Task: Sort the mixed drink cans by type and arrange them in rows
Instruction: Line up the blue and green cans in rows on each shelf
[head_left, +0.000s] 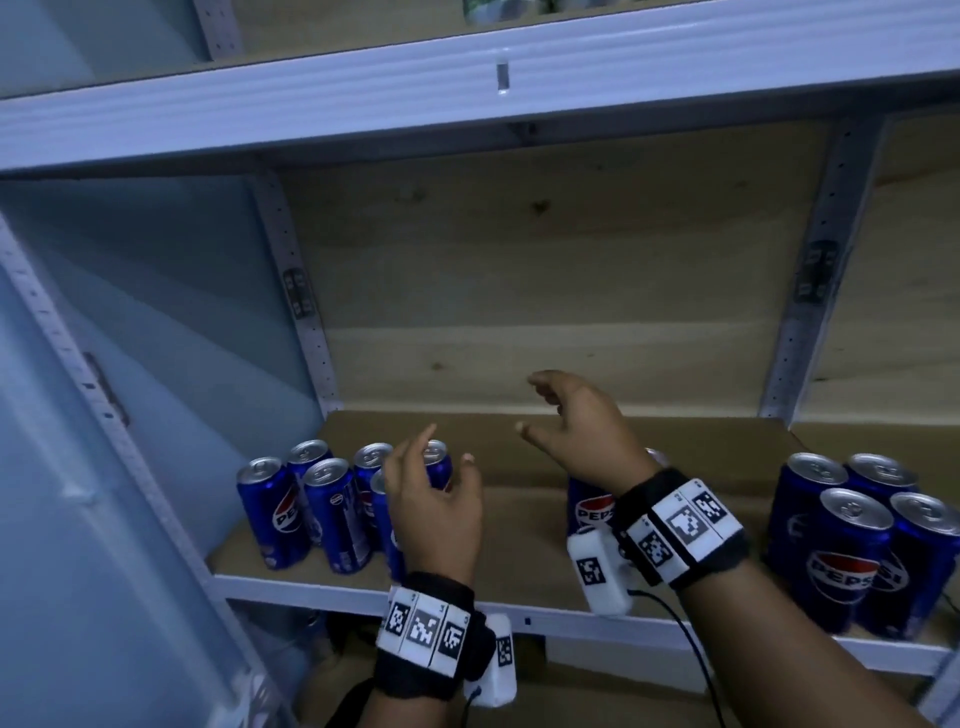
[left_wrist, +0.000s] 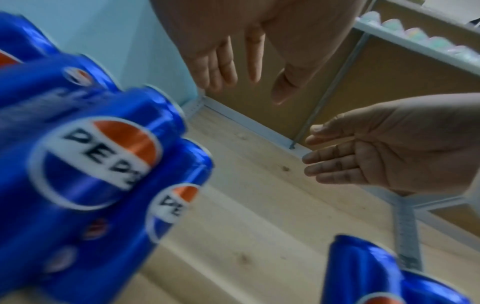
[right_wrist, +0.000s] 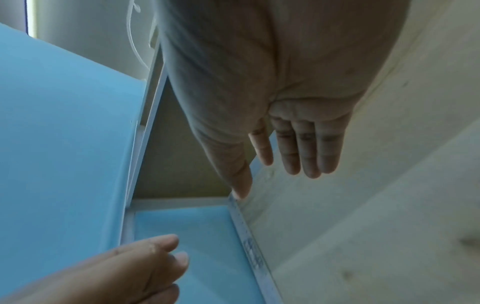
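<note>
Several blue Pepsi cans (head_left: 332, 512) stand upright in a cluster at the left of the wooden shelf (head_left: 524, 514); the left wrist view shows them close up (left_wrist: 98, 164). Another cluster of blue Pepsi cans (head_left: 852, 540) stands at the right. One single Pepsi can (head_left: 589, 506) stands in the middle, half hidden behind my right wrist. My left hand (head_left: 441, 467) hovers open just right of the left cluster, holding nothing. My right hand (head_left: 540, 410) hangs open above the shelf's middle, fingers spread and empty. The palm of my right hand (right_wrist: 298, 144) fills the right wrist view.
An upper shelf edge (head_left: 498, 78) runs overhead, with pale cans (left_wrist: 415, 35) on it. A blue side wall (head_left: 156, 312) and a metal upright (head_left: 306, 312) close off the left. Bare wood lies between the can clusters and toward the back panel (head_left: 545, 286).
</note>
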